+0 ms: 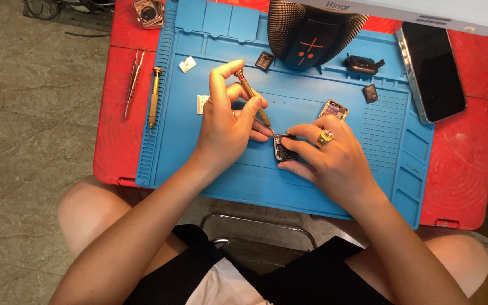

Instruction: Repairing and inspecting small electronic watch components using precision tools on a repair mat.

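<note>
Watch case (284,148) | right hand (334,161) pins it flat | left hand (224,121) pinches screwdriver (253,99) upright-tilted

Even, fairly bright light falls from above; shadows are soft and short, pooling under the hands on the mat (334,186); faint glare marks the phone (431,70) at two o'clock. Focus is sharp centrally; the white edge at twelve o'clock looks overexposed.
</note>
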